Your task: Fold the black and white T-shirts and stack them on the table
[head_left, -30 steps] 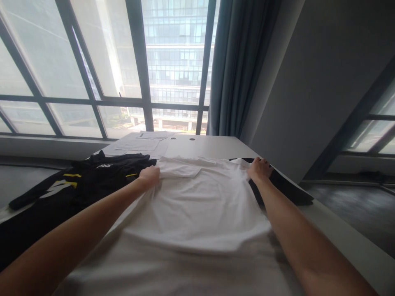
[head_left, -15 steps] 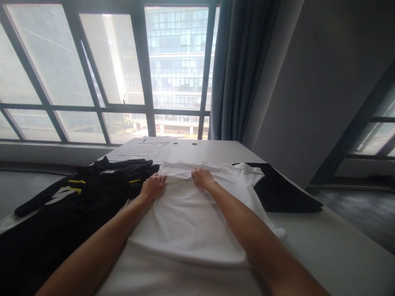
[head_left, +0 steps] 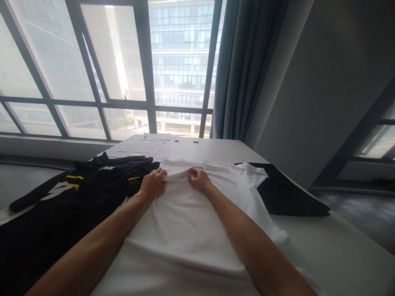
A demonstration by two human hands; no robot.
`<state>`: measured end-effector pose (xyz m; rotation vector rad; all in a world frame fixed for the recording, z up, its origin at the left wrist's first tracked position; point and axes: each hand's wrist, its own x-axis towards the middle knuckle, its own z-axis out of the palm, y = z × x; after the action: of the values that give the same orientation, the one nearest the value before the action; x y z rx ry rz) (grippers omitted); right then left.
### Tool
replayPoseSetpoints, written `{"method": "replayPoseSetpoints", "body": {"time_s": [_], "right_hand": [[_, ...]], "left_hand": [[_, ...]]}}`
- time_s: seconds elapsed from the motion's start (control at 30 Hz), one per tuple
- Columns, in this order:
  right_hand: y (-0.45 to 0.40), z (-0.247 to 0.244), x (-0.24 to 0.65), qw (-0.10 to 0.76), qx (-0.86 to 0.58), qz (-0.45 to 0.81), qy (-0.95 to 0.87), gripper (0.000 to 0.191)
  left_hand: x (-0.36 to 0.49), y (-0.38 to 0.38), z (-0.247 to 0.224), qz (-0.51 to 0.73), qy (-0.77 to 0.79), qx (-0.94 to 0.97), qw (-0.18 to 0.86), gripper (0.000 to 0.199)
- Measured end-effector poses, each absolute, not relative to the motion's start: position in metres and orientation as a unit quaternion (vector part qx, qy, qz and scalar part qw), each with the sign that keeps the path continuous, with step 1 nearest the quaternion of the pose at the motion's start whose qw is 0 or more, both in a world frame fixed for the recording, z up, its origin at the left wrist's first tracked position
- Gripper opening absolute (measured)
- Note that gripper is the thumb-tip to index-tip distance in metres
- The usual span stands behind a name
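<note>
A white T-shirt [head_left: 191,230] lies spread on the table, its far end carrying a folded, creased band of cloth. My left hand [head_left: 153,182] is closed on the left end of that band, fingertips curled over the fabric. Toward the middle of the same band, my right hand [head_left: 200,179] pinches the cloth, which rises slightly between the two hands. Left of the shirt, close to my left forearm, lies a black garment [head_left: 92,197] with yellow and white markings.
A dark folded cloth [head_left: 290,193] lies partly under the shirt's right side. Paper sheets [head_left: 145,146] rest at the far left of the white table [head_left: 216,148]. Beyond are windows [head_left: 182,61] and a blue-grey curtain [head_left: 243,74]. A wall [head_left: 317,90] stands at the right.
My right hand has shifted slightly left along the folded band, and the cloth between my hands is raised more. My left hand keeps its place on the band. The view has tilted slightly.
</note>
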<state>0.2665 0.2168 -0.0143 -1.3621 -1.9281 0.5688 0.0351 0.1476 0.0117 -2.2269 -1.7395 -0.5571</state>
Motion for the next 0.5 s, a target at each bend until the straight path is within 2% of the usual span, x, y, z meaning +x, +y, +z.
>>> {"method": "replayPoseSetpoints", "body": {"time_s": [0.1,0.2,0.33,0.5], "right_hand": [[0.218,-0.020,0.257,0.392,-0.484,0.313,-0.717,0.068],[0.220,-0.022,0.247,0.440,-0.453,0.396,-0.667,0.079],[0.221,-0.016,0.244,0.516,-0.414,0.486,-0.571,0.073],[0.221,-0.005,0.256,0.525,-0.398,0.522,-0.541,0.046]], "left_hand": [[0.036,0.146,0.012,-0.203,-0.570,-0.783,0.143,0.010],[0.035,0.144,0.010,-0.209,-0.545,-0.796,0.161,0.017],[0.030,0.147,0.007,-0.223,-0.531,-0.800,0.168,0.027],[0.026,0.152,0.001,-0.252,-0.433,-0.862,0.074,0.032]]}}
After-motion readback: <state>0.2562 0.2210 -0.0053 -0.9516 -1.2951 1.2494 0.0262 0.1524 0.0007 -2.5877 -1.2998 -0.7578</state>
